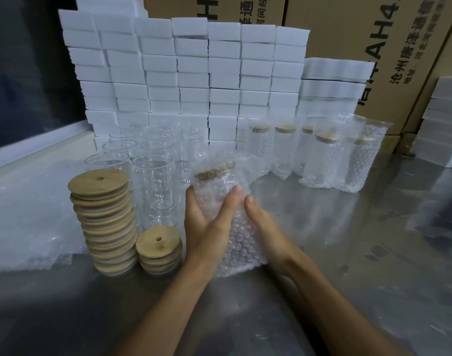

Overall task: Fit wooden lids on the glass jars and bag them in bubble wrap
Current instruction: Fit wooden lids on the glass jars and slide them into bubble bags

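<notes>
A lidded glass jar sits inside a bubble-wrap bag (235, 242) at the middle of the metal table (361, 253); its wooden lid (214, 173) shows through the wrap near the top. My left hand (209, 222) holds the bag's left side with the fingers wrapped across its front. My right hand (266, 227) presses against the right side with straight fingers. Left of the bag stand a tall stack of wooden lids (104, 222) and a short stack (158, 250). Several bare glass jars (153, 191) stand behind the stacks.
Several bagged, lidded jars (320, 160) stand upright at the right rear. Flat bubble-wrap bags (27, 227) lie at the left. A wall of white foam blocks (184, 73) and cardboard boxes (373, 34) closes off the back.
</notes>
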{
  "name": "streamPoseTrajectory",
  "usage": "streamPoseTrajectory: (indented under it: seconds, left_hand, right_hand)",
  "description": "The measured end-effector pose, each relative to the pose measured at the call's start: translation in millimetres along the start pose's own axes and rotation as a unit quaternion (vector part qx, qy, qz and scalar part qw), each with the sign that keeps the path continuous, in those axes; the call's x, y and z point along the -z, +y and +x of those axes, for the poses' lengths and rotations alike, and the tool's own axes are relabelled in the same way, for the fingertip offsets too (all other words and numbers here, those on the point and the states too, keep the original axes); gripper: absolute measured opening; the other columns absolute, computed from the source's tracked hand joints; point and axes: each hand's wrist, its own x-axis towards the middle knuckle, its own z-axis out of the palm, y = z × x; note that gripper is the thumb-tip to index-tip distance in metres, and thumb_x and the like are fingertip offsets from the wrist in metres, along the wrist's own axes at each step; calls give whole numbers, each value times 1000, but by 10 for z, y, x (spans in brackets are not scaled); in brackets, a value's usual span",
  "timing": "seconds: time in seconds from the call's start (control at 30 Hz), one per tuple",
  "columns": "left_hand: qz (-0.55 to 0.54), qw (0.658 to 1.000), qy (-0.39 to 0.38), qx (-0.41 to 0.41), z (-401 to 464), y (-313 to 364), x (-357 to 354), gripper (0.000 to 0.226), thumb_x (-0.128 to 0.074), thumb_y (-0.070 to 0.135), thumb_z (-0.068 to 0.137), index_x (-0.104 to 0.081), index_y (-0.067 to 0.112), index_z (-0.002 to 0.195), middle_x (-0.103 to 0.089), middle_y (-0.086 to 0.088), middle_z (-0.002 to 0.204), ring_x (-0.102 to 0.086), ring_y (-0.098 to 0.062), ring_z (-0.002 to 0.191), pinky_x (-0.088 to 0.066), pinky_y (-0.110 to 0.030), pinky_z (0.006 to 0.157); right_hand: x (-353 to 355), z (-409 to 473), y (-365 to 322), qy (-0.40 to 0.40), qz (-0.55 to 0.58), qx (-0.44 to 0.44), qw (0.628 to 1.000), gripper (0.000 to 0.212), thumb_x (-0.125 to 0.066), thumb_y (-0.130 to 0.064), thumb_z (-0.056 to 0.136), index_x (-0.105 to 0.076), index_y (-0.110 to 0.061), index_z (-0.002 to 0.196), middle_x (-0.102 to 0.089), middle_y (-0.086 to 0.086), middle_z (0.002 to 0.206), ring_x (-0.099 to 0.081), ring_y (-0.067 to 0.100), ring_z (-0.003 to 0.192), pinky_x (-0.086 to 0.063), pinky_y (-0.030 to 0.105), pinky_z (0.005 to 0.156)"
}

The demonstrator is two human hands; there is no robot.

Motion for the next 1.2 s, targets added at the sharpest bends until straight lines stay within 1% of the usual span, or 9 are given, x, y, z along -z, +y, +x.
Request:
streamPoseTrajectory:
  seconds: [0.2,0.33,0.5,0.73,0.87,0.97,1.03,1.13,1.2]
  left_hand:
    - [-57,990,-98,79,-59,-14,-12,57,-79,54,68,-65,28,116,-73,4,110,-70,-14,102,-53,-40,93]
    - [-68,978,-166,104,-66,-4,-12,55,-83,47,66,-66,29,115,-73,1,111,-70,-18,103,-53,-40,91]
    - [-99,960,-242,97,-64,26,11,53,-81,33,71,-64,20,119,-72,-6,112,-70,-23,103,-57,-28,79]
    - [-24,999,-33,1,-55,38,-32,59,-86,41,58,-60,25,109,-73,4,101,-71,-14,93,-57,-35,83]
    - [97,989,63,-91,-13,9,32,77,-82,55,61,-48,32,126,-63,22,113,-61,5,103,-48,-14,86]
    - [147,979,85,-113,5,-35,57,81,-80,59,62,-39,39,129,-55,20,123,-54,2,114,-43,-18,94]
    - [146,978,88,-120,-14,-40,38,80,-79,59,62,-35,46,128,-53,26,120,-52,9,112,-41,-12,91]
    - [148,979,68,-125,-60,-57,-2,83,-76,62,62,-34,44,131,-55,17,126,-55,0,115,-45,-17,92]
    - [166,975,51,-136,-58,-97,-14,85,-76,58,64,-33,40,134,-54,13,130,-56,-5,118,-48,-22,95]
  right_hand:
    - [-74,-36,-133,35,135,-52,989,58,-41,-63,98,-73,-22,124,-69,7,131,-64,20,124,-54,25,94]
    - [-23,-1,-264,69,171,-55,981,52,-28,-55,103,-79,-49,93,-76,-23,102,-69,-9,96,-53,7,72]
    - [69,50,-165,144,141,-12,979,46,-42,-52,104,-82,-34,90,-79,-1,101,-76,11,93,-57,17,67]
    - [55,72,-66,265,-38,14,963,19,-69,-22,96,-68,-4,91,-71,12,79,-66,19,71,-56,38,68]
    - [77,83,-20,122,-82,-41,988,14,-55,-8,97,-66,0,101,-57,11,84,-53,22,73,-43,35,67]
    - [155,56,-3,-45,-107,-86,989,46,-62,-14,78,-64,-19,125,-70,-1,115,-66,23,100,-52,34,87]
    - [121,35,11,-113,-142,-60,982,59,-71,-14,79,-57,-32,134,-67,-8,129,-63,14,119,-52,38,101]
    - [6,45,136,-52,-160,8,986,65,-78,-6,82,-53,-26,138,-67,-10,128,-63,7,121,-53,31,97]
    - [-47,56,205,19,-162,25,986,59,-76,-8,82,-54,-17,136,-69,-2,125,-65,13,118,-54,43,99]
